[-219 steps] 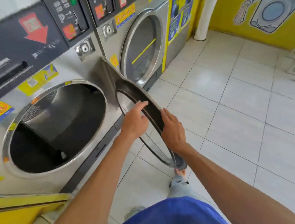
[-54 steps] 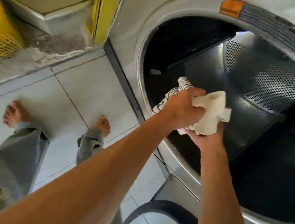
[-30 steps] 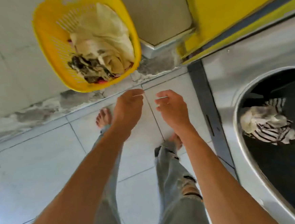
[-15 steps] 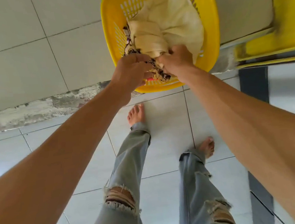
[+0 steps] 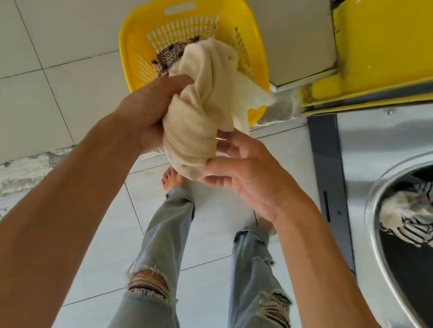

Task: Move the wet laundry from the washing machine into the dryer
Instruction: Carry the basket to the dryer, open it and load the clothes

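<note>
Floor (image 5: pixel 50 104): pale square tiles with thin dark joints; a rough, chipped strip runs across at the left, level with the basket's near end.

Machine front (image 5: pixel 394 137): brushed steel panel at right, with a dark vertical strip down its left edge and a yellow band (image 5: pixel 387 47) above it.

Drum opening (image 5: pixel 427 289): round, metal-rimmed, dark inside, door not in view.

Legs (image 5: pixel 162 245): one person, light torn jeans, barefoot, standing on the tiles between basket and machine.

Laundry basket (image 5: pixel 254 31): yellow slotted plastic with a handle cut-out at the far end; stands on the floor beside the yellow band, well left of the drum opening. Holds a dark patterned cloth (image 5: pixel 169 57), partly covered from this view.

Cream cloth (image 5: pixel 205 107): twisted, bunched bundle, raised clear of the basket and held over its near rim; one loose end hangs toward the right.

Striped and pale laundry (image 5: pixel 414 218): small heap lying inside the drum opening, at its upper left, touching neither hand.

Left hand (image 5: pixel 149 109): grip clenched round the upper left of the cream cloth, fingers wrapped into the fabric.

Right hand (image 5: pixel 244 172): palm up under the bundle's lower end, thumb and fingers curled against it, grasping the cream cloth from below.
</note>
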`<act>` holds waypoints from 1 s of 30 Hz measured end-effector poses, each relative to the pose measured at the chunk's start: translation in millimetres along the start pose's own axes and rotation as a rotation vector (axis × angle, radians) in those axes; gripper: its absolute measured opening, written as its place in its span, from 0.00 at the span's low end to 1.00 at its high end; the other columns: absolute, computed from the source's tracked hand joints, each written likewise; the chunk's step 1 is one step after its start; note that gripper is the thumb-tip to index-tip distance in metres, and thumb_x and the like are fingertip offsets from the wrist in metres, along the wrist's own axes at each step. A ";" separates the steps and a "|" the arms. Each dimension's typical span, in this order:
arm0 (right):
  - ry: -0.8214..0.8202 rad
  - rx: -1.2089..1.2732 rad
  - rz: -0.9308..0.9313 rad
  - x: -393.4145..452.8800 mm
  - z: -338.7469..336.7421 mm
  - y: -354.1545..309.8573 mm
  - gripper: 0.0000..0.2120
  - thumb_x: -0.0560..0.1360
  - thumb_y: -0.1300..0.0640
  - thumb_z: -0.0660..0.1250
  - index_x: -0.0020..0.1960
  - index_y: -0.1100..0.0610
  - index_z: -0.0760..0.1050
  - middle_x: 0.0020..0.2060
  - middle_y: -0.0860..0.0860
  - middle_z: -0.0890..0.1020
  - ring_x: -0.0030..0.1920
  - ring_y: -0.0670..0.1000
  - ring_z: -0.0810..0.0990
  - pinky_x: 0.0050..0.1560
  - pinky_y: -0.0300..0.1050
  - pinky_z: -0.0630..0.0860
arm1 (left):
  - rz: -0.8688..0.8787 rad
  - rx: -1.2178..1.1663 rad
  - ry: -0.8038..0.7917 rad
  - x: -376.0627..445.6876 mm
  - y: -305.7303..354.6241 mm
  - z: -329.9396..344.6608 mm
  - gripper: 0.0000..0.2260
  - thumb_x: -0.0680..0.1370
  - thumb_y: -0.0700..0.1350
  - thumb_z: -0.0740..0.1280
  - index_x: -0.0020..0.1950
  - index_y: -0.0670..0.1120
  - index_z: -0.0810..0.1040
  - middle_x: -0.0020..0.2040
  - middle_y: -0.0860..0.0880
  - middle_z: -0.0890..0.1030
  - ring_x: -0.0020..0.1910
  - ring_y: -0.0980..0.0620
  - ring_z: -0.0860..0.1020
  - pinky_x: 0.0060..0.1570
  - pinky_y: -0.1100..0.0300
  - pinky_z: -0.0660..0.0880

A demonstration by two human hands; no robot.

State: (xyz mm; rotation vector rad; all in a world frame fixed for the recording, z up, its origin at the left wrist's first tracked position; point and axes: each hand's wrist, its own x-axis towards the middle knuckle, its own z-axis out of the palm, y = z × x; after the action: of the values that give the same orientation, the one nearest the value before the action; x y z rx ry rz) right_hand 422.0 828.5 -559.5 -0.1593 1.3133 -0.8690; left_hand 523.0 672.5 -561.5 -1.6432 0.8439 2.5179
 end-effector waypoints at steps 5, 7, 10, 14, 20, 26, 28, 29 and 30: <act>-0.071 0.721 0.067 -12.4 -59.6 8.0 0.33 0.75 0.35 0.63 0.75 0.50 0.68 0.72 0.61 0.70 0.64 0.66 0.78 0.58 0.71 0.75 | 0.095 0.306 0.043 11.9 -40.0 28.0 0.18 0.65 0.39 0.68 0.54 0.38 0.80 0.48 0.40 0.79 0.47 0.43 0.79 0.54 0.45 0.78; -0.110 0.613 0.052 -16.4 -75.3 14.0 0.37 0.76 0.30 0.55 0.76 0.54 0.67 0.66 0.61 0.76 0.60 0.61 0.80 0.52 0.63 0.80 | 0.022 0.572 0.058 25.9 -96.7 23.0 0.20 0.65 0.52 0.64 0.53 0.45 0.80 0.48 0.49 0.80 0.54 0.41 0.80 0.53 0.54 0.73; -0.014 0.574 0.067 -28.9 -100.8 25.0 0.33 0.80 0.34 0.55 0.74 0.57 0.69 0.57 0.59 0.81 0.53 0.57 0.81 0.46 0.53 0.80 | 0.019 0.836 -0.005 33.0 -121.5 55.5 0.22 0.67 0.60 0.65 0.59 0.55 0.79 0.53 0.56 0.82 0.55 0.50 0.82 0.50 0.63 0.73; 0.313 0.634 0.074 -70.4 -151.0 55.7 0.28 0.79 0.42 0.63 0.72 0.57 0.71 0.61 0.60 0.80 0.56 0.59 0.81 0.48 0.55 0.81 | 0.145 0.992 -0.123 2.7 -94.3 176.4 0.15 0.70 0.54 0.73 0.55 0.59 0.80 0.53 0.55 0.84 0.50 0.54 0.81 0.54 0.52 0.78; 0.599 0.586 0.049 -151.5 -234.5 109.1 0.18 0.77 0.47 0.70 0.62 0.56 0.79 0.53 0.56 0.85 0.51 0.56 0.84 0.46 0.55 0.83 | 0.079 0.994 -0.280 -4.7 -175.2 285.8 0.24 0.66 0.69 0.69 0.58 0.62 0.76 0.55 0.55 0.82 0.53 0.49 0.81 0.55 0.46 0.78; 1.000 0.426 0.216 -260.7 -370.6 178.0 0.21 0.75 0.48 0.72 0.67 0.48 0.74 0.58 0.54 0.83 0.56 0.59 0.83 0.48 0.65 0.82 | 0.075 0.981 -0.383 -5.5 -258.7 389.9 0.27 0.75 0.58 0.69 0.72 0.60 0.67 0.66 0.53 0.72 0.56 0.54 0.72 0.49 0.60 0.70; 1.155 0.432 0.283 -290.5 -413.0 201.9 0.25 0.73 0.49 0.74 0.68 0.47 0.72 0.59 0.52 0.81 0.57 0.57 0.81 0.48 0.63 0.83 | 0.048 0.961 -0.430 -5.6 -275.0 413.2 0.24 0.75 0.57 0.69 0.70 0.59 0.70 0.70 0.53 0.71 0.64 0.52 0.73 0.52 0.59 0.67; 1.220 0.454 0.315 -300.5 -430.8 215.6 0.26 0.72 0.50 0.75 0.68 0.48 0.71 0.60 0.52 0.80 0.58 0.57 0.80 0.49 0.61 0.83 | 0.025 0.965 -0.431 -4.4 -281.5 420.4 0.23 0.76 0.56 0.69 0.70 0.59 0.71 0.72 0.52 0.71 0.67 0.51 0.72 0.54 0.58 0.67; 1.280 0.463 0.355 -308.0 -446.1 228.8 0.26 0.72 0.50 0.75 0.68 0.49 0.71 0.62 0.53 0.78 0.59 0.58 0.79 0.51 0.59 0.82 | 0.020 0.974 -0.425 -3.7 -286.3 425.3 0.22 0.75 0.56 0.69 0.69 0.58 0.72 0.72 0.52 0.71 0.69 0.51 0.71 0.56 0.58 0.66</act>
State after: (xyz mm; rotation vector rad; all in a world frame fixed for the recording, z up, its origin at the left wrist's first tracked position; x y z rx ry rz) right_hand 133.7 1341.0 -580.5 1.1367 2.1373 -0.9469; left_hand 251.8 1107.4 -552.5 -0.7523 1.6206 1.7957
